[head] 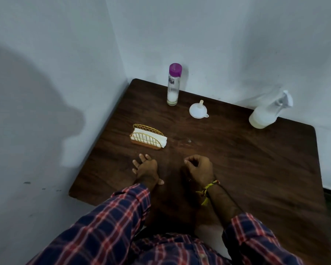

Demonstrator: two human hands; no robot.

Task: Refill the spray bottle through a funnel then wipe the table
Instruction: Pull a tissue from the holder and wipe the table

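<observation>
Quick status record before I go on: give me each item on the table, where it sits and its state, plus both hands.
spray bottle: back right, trigger head on, milky liquid low in it
funnel: back centre, lying mouth down, spout up
purple-capped bottle: back left, upright, capped, a little white liquid
napkin holder: left, gold wire, white napkins inside
left hand: fingers straight, on the table, holding nothing
right hand: loosely curled, holding nothing
</observation>
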